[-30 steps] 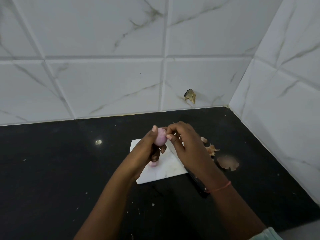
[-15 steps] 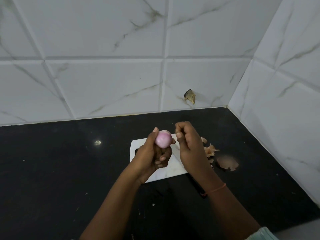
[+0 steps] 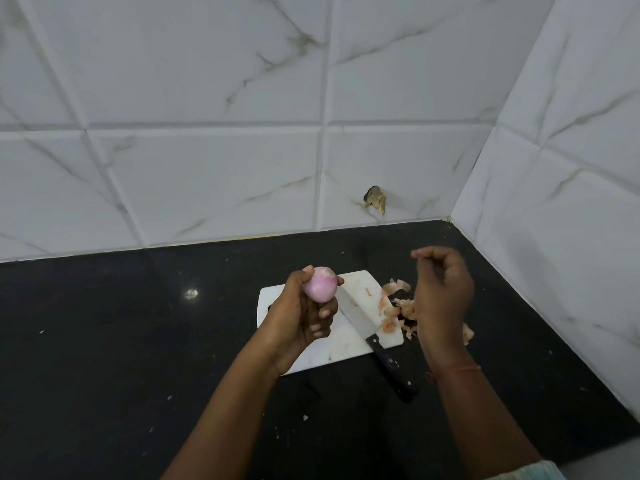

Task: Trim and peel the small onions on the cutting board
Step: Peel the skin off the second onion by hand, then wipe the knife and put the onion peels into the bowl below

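Observation:
My left hand (image 3: 298, 320) grips a small peeled pink onion (image 3: 320, 287) and holds it up above the left part of the white cutting board (image 3: 346, 348). My right hand (image 3: 443, 292) hovers to the right of the board, over the pile of onion skins (image 3: 394, 306). Its fingers are curled with thumb and forefinger close together, and no skin shows between them. A knife (image 3: 360, 317) lies diagonally on the board, its black handle sticking out over the front right corner. My left hand hides part of the board.
The board sits on a black counter (image 3: 138, 341) in a corner of white marble-pattern tiles. The right wall (image 3: 554, 237) is close beside the skins. Small scraps dot the counter in front. One back tile has a chipped spot (image 3: 375, 199).
My right hand has left the onion and swung right, over the skins. My left hand has kept the onion and turned it slightly. The knife blade is now uncovered.

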